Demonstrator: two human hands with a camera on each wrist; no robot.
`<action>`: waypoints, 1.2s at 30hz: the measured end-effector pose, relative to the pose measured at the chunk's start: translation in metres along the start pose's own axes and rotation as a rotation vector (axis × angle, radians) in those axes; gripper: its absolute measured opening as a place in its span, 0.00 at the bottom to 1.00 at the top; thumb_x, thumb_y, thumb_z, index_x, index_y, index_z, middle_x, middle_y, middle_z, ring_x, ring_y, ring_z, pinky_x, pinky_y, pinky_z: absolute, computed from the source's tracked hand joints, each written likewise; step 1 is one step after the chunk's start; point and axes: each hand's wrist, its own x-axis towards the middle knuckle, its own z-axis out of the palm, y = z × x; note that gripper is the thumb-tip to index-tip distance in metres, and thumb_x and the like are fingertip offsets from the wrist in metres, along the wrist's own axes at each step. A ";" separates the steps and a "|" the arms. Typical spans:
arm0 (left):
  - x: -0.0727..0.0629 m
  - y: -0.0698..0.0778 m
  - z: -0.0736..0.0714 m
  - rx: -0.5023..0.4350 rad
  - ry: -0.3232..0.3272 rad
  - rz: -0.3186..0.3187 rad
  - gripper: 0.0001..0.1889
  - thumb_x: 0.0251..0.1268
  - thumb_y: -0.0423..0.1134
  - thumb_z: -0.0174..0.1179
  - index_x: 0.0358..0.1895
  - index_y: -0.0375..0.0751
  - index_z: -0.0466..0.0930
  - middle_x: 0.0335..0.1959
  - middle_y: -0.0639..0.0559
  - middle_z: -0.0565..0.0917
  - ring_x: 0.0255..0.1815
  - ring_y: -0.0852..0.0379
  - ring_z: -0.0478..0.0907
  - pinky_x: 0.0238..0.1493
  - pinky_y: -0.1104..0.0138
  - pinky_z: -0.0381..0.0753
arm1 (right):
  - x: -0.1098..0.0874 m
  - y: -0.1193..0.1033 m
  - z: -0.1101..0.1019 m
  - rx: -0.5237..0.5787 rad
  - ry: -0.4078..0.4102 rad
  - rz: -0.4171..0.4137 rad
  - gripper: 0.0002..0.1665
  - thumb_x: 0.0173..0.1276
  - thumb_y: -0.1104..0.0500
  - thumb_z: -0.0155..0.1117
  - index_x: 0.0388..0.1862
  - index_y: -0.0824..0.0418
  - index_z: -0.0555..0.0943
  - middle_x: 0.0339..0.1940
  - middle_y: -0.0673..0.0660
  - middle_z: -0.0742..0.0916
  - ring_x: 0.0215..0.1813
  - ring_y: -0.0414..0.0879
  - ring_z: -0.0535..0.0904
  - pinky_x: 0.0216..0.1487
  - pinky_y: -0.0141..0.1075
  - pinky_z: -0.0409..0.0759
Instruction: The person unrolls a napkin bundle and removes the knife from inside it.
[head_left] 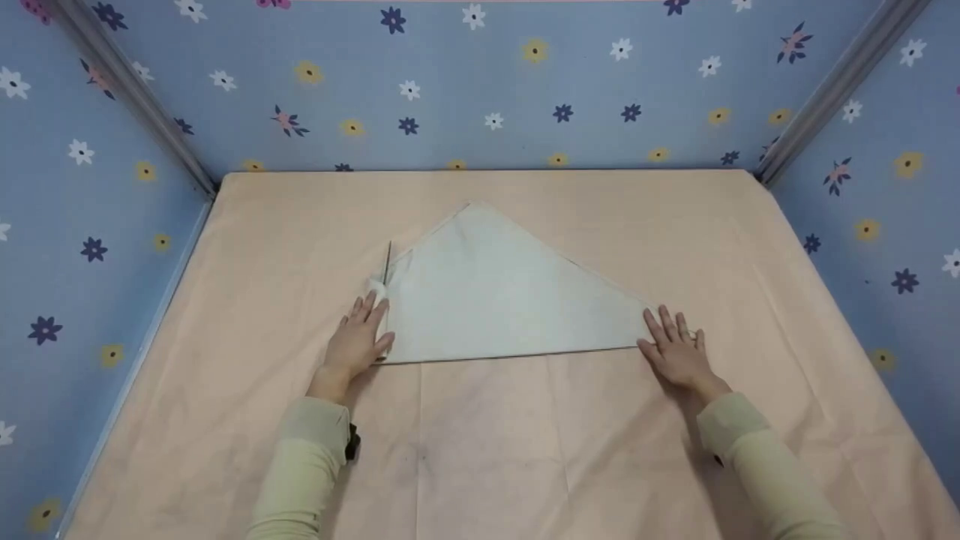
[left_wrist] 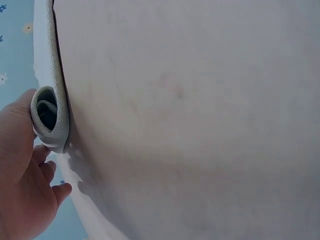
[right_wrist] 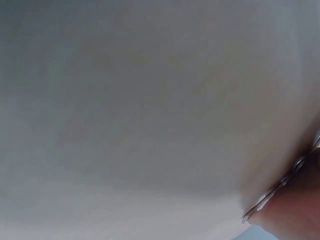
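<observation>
A pale cloth, folded into a broad triangle, lies on the covered table with its peak pointing away and its long straight edge toward me. Its left side is rolled up; the coiled end of the roll shows in the left wrist view. My left hand rests along this roll with fingers stretched forward, the thumb over its near end. A thin dark line juts past the cloth beyond those fingertips. Spread flat, my right hand presses on the cloth's right corner, hiding part of it.
A peach table cover with creases spreads under the cloth. Blue flowered panels wall the table at the back and both sides, with grey posts at the corners.
</observation>
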 end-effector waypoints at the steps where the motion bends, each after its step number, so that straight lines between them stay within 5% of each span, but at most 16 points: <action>1: 0.000 0.000 0.000 0.003 -0.003 -0.003 0.33 0.81 0.42 0.51 0.81 0.28 0.56 0.85 0.29 0.50 0.85 0.27 0.46 0.82 0.34 0.52 | 0.000 0.000 0.000 0.000 0.000 0.000 0.40 0.87 0.49 0.39 0.85 0.68 0.45 0.86 0.73 0.43 0.85 0.75 0.32 0.79 0.75 0.26; 36: -0.010 -0.016 -0.005 0.008 -0.009 -0.086 0.34 0.81 0.44 0.45 0.82 0.30 0.53 0.85 0.30 0.49 0.85 0.28 0.43 0.83 0.35 0.49 | 0.001 0.001 0.000 -0.012 -0.031 0.007 0.41 0.87 0.48 0.39 0.85 0.69 0.42 0.86 0.74 0.41 0.85 0.75 0.30 0.79 0.75 0.24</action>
